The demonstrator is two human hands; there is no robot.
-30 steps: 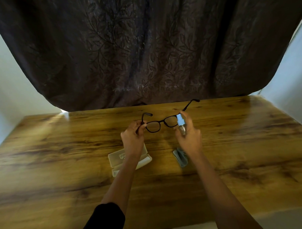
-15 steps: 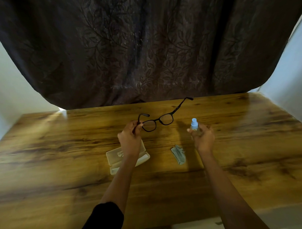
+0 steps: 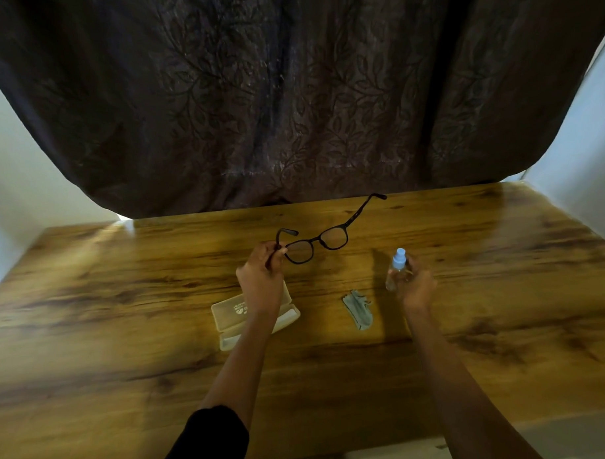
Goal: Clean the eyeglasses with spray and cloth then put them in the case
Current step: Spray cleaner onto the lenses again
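My left hand [image 3: 261,275] pinches the black-framed eyeglasses [image 3: 317,244] by the left temple hinge and holds them above the table with both arms unfolded. My right hand [image 3: 416,287] grips a small clear spray bottle [image 3: 396,269] with a blue cap, upright, to the right of the glasses and apart from them. A crumpled grey cleaning cloth [image 3: 358,309] lies on the wood between my two hands. The pale translucent eyeglass case [image 3: 228,316] lies open on the table, partly hidden under my left wrist.
The wooden table [image 3: 125,304] stretches wide to both sides and toward me. A dark leaf-patterned curtain [image 3: 290,109] hangs behind its far edge, with pale walls at either side.
My right hand has drawn the spray bottle away from the right lens, moving right and down toward the table. The glasses stay held by my left hand, tilted a little more.
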